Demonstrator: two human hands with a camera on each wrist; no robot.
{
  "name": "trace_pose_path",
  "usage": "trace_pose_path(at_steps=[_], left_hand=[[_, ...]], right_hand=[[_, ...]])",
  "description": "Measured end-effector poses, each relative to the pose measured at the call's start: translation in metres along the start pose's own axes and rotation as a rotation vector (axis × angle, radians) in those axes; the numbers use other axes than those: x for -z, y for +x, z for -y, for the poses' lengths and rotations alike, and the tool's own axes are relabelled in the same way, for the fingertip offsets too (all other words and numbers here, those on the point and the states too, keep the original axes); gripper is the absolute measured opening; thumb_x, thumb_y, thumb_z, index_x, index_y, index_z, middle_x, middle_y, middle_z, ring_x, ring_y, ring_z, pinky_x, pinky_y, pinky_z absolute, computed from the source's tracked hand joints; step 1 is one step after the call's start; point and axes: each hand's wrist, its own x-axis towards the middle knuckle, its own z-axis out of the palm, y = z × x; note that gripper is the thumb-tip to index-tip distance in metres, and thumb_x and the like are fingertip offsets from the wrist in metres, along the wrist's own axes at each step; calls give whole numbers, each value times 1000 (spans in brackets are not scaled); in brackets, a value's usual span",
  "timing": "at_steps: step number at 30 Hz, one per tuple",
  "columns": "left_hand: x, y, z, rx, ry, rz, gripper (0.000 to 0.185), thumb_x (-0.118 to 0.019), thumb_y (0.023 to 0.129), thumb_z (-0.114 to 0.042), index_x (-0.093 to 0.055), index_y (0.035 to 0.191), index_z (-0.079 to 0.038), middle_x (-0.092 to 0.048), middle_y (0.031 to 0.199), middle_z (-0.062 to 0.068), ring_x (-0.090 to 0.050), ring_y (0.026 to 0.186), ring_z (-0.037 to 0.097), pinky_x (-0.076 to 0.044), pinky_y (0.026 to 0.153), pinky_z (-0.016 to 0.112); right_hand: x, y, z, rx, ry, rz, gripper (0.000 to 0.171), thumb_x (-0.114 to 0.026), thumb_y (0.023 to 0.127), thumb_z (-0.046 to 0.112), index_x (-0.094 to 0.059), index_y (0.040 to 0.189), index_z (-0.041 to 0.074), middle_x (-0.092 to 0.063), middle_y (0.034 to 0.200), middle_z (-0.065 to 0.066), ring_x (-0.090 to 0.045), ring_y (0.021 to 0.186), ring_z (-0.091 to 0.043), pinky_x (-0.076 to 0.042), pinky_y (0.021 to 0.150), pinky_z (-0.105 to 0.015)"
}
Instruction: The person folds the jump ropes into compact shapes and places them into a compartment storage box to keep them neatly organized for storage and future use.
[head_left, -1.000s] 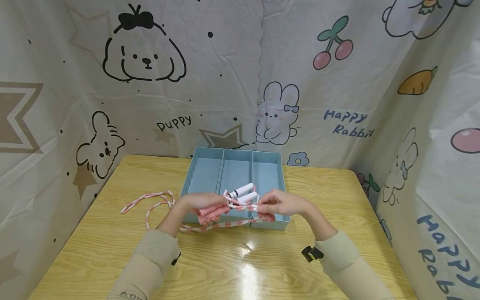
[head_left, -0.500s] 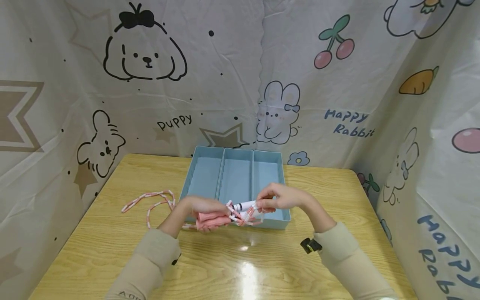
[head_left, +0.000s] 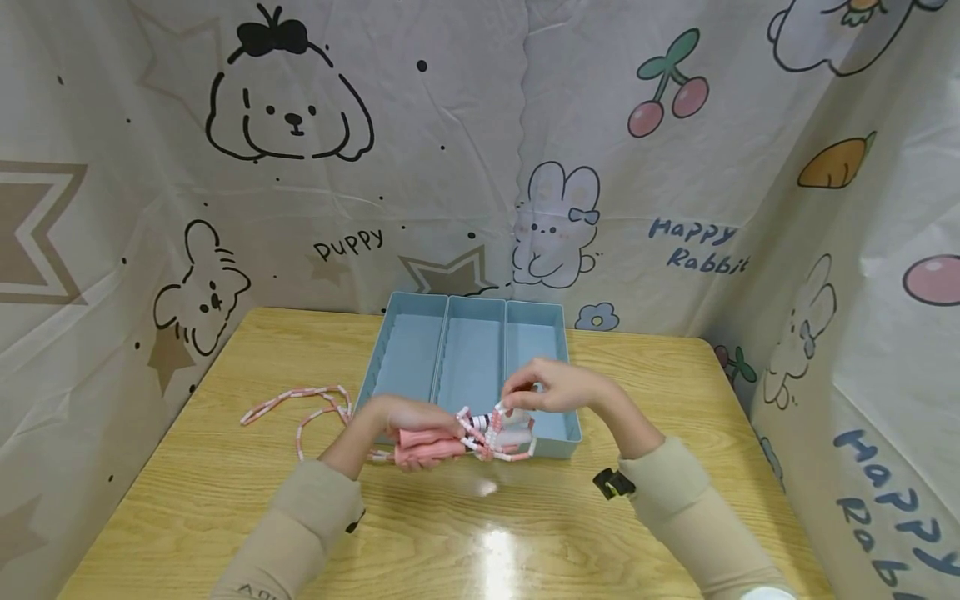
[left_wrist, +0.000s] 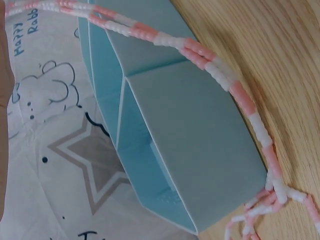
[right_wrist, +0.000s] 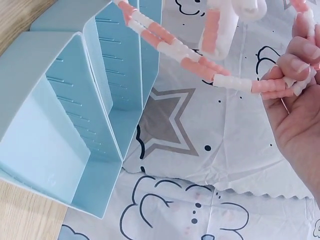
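A loose loop of the beaded rope (head_left: 300,408) trails toward 9 o'clock on the table (head_left: 187,467). The left hand (head_left: 401,417) grips the pink handles (head_left: 427,444) just off the blue tray's (head_left: 405,350) near edge. At 3 o'clock of it, the right hand (head_left: 551,392) pinches the rope above the tray's right compartment.

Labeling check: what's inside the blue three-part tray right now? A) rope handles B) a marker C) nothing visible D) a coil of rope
C: all three compartments of the tray show only bare blue floor; the jump rope is held in front of it by the left hand and right hand.
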Motion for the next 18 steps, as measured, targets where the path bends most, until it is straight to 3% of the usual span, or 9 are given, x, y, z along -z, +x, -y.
trace_pose_path(at_steps=[5, 9, 14, 18], left_hand=[[-5, 8, -3, -10, 2, 80, 31, -31, 92, -36, -48, 86, -10, -42, 54, 0, -35, 41, 8, -30, 38, 21], [-10, 12, -4, 2, 8, 92, 30, -31, 92, -36, -48, 87, -11, -42, 53, 0, -36, 41, 8, -30, 37, 21], [-14, 13, -6, 3, 10, 93, 32, -31, 91, -37, -47, 85, -10, -43, 53, 0, -37, 41, 8, -31, 38, 21], [-16, 13, -6, -23, 9, 108, 31, -31, 91, -36, -46, 84, -9, -42, 54, 0, -37, 41, 8, -31, 38, 21]], right_hand=[[-3, 7, 2, 36, -38, 5, 18, -49, 94, 12, -65, 86, 7, -62, 76, -5, -42, 58, -2, -38, 52, -18], [-5, 11, 0, 44, -27, 7, 18, -50, 94, 12, -65, 86, 6, -64, 78, -2, -49, 61, -7, -39, 53, -19], [-8, 12, -5, 0, 63, 9, 19, -48, 94, 11, -64, 87, 4, -63, 79, -8, -62, 72, -20, -49, 61, -23], [-11, 13, -12, -25, 171, 5, 20, -47, 95, 9, -63, 87, -2, -55, 70, -18, -58, 66, -32, -53, 65, -39]])
